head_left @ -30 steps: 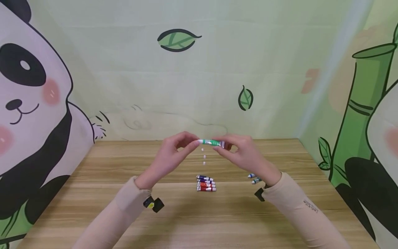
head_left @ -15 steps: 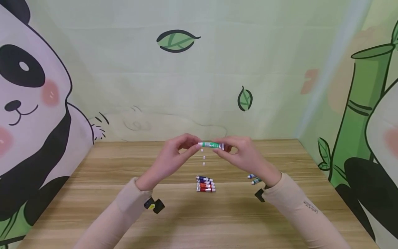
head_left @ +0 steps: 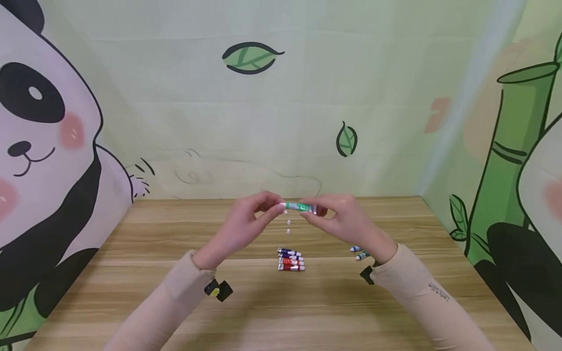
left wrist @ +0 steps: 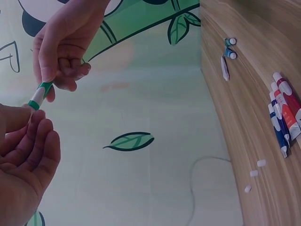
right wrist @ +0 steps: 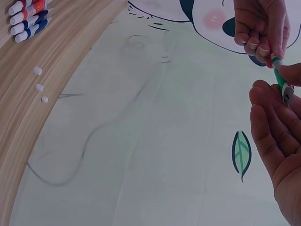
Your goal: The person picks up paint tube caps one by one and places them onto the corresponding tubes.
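Note:
A green paint tube [head_left: 298, 207] is held level above the back of the table, between both hands. My left hand [head_left: 243, 224] pinches its white-capped end with thumb and fingertips, and they mostly cover the cap. At the flat crimped end, my right hand [head_left: 342, 217] grips the tube between thumb and fingers. In the left wrist view, the green and silver tube body [left wrist: 40, 96] shows between the two hands. Small white caps [head_left: 288, 222] lie in a line on the wood below the tube.
Several red, orange and dark blue paint tubes [head_left: 291, 261] lie side by side mid-table. Blue and green tubes [head_left: 362, 255] lie partly behind the right wrist. A printed fabric wall [head_left: 175, 122] stands along the table's back edge [head_left: 197, 199].
Both hands and the green tube have dropped slightly. The left fingertips now cover more of the white cap. The tubes and caps on the table stay put.

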{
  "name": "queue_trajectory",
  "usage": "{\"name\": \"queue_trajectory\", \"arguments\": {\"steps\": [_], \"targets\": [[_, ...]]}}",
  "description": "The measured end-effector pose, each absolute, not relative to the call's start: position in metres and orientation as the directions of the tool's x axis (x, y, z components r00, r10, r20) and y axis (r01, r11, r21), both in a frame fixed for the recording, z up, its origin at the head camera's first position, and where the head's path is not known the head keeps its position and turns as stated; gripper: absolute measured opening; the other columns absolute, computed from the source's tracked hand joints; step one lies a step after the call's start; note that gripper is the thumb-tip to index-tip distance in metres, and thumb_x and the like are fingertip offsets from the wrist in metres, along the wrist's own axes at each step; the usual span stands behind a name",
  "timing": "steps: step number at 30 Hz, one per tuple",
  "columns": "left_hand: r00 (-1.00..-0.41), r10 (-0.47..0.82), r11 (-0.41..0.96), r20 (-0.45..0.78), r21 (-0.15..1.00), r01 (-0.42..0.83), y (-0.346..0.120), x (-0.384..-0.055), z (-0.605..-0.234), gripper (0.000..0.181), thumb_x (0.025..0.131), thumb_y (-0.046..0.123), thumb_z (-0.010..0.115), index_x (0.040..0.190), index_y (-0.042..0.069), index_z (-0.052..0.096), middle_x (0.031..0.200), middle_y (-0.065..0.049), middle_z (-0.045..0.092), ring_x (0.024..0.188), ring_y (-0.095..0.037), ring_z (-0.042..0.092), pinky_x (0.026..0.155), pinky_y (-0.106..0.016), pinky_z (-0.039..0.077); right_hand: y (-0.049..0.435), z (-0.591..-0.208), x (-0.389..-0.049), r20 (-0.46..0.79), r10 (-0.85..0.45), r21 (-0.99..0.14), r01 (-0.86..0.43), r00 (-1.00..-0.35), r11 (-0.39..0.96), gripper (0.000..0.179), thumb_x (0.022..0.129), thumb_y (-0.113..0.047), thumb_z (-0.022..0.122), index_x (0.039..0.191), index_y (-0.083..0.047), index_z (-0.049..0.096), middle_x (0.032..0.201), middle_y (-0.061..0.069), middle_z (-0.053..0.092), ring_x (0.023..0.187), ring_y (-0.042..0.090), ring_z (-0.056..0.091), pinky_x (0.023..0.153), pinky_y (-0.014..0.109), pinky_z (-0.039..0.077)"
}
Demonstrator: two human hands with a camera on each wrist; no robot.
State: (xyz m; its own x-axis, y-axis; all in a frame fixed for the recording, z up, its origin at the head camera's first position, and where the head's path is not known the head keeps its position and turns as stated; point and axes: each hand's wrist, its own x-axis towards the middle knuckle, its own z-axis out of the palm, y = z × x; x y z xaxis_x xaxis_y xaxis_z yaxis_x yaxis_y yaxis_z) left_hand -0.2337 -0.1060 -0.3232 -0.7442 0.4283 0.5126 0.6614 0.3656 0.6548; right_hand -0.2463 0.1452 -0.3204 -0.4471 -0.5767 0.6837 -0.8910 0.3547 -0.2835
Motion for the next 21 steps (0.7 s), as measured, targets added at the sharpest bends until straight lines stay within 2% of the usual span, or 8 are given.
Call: {"name": "queue_trajectory", "arguments": {"steps": [3,6,10,14,17,21], "targets": [[-0.709,0.436,0.349,0.554,0.622,0.701,-0.1045,-0.2338,-0.3239,0.015,0.1,0.017,0.064,0.11,0.006,0.069,0.099,0.0,0.073,0.089,-0.012,0.068,0.079,-0.029,0.057,0.1454,-0.3197,-0.2462,0.687,-0.586,-0.274,-0.9,-0.43,0.338,0.023,0.086,-0.008,0.077,0.109,-0.005,0.077,0.079,-0.005,0.07,0.067,0.005,0.057,0.059,0.022,0.051],[-0.7,0.434,0.341,0.567,0.616,0.71,-0.1038,-0.2328,-0.3233,0.016,0.1,0.015,0.065,0.111,0.005,0.068,0.1,-0.002,0.072,0.09,-0.015,0.069,0.08,-0.029,0.058,0.1459,-0.3184,-0.2455,0.689,-0.588,-0.281,-0.903,-0.425,0.324,0.023,0.086,-0.007,0.078,0.109,-0.004,0.077,0.079,-0.005,0.07,0.066,0.005,0.057,0.059,0.022,0.052],[-0.745,0.413,0.357,0.524,0.659,0.662,-0.1043,-0.2312,-0.3202,0.02,0.101,0.023,0.064,0.113,0.008,0.068,0.102,-0.001,0.072,0.092,-0.015,0.068,0.08,-0.032,0.057,0.1465,-0.3159,-0.2444,0.692,-0.579,-0.294,-0.901,-0.431,0.319,0.025,0.085,-0.007,0.079,0.109,-0.003,0.076,0.077,-0.004,0.07,0.067,0.005,0.059,0.059,0.024,0.054],[-0.79,0.402,0.391,0.464,0.693,0.606,-0.1059,-0.2311,-0.3179,0.026,0.103,0.032,0.059,0.112,0.01,0.07,0.101,0.001,0.072,0.09,-0.012,0.067,0.071,-0.034,0.056,0.1469,-0.3154,-0.2449,0.696,-0.582,-0.278,-0.905,-0.42,0.321,0.026,0.085,-0.007,0.08,0.11,-0.003,0.076,0.08,-0.003,0.071,0.068,0.005,0.06,0.058,0.026,0.054],[-0.793,0.418,0.4,0.443,0.694,0.599,-0.107,-0.2313,-0.3182,0.025,0.103,0.032,0.058,0.109,0.01,0.07,0.098,0.004,0.072,0.088,-0.012,0.066,0.066,-0.034,0.054,0.1471,-0.3162,-0.2457,0.688,-0.593,-0.273,-0.906,-0.418,0.323,0.026,0.085,-0.008,0.08,0.11,-0.004,0.076,0.081,-0.003,0.072,0.068,0.005,0.059,0.057,0.027,0.054],[-0.759,0.446,0.391,0.475,0.66,0.642,-0.1067,-0.2303,-0.3188,0.019,0.104,0.025,0.058,0.108,0.01,0.07,0.097,0.004,0.072,0.086,-0.011,0.066,0.069,-0.032,0.055,0.1475,-0.3165,-0.2458,0.671,-0.608,-0.28,-0.904,-0.424,0.322,0.025,0.086,-0.01,0.079,0.11,-0.005,0.076,0.083,-0.002,0.073,0.068,0.004,0.06,0.058,0.025,0.054]]}}
